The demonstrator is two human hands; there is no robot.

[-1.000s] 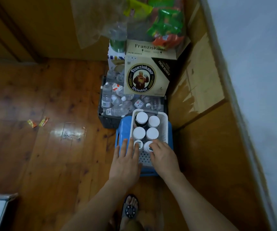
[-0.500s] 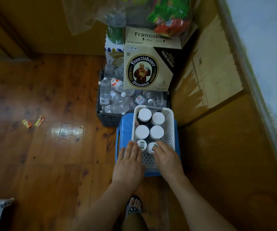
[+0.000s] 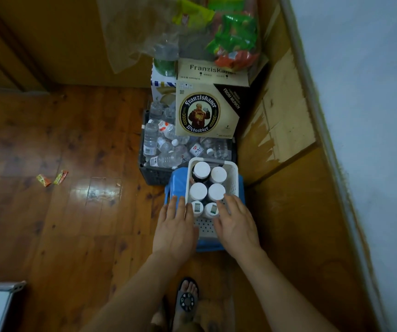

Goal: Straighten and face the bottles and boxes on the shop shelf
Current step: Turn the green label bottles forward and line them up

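White-capped bottles (image 3: 198,190), six in three rows of two, stand in a white perforated basket (image 3: 234,180) on a blue stool (image 3: 173,185) on the wooden floor (image 3: 73,212). Left hand (image 3: 174,230) and right hand (image 3: 237,226) lie flat, fingers straight, flanking the two small front bottles (image 3: 197,208) at the basket's near end, grasping nothing. Step judged: aligning this front pair; next, turn labels forward.

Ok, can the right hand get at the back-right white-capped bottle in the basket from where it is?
Probably yes. The right hand rests open at the white basket near its right wall, and the back-right bottle stands with its cap uncovered. Only the nearer bottle lies between, low enough to reach over.
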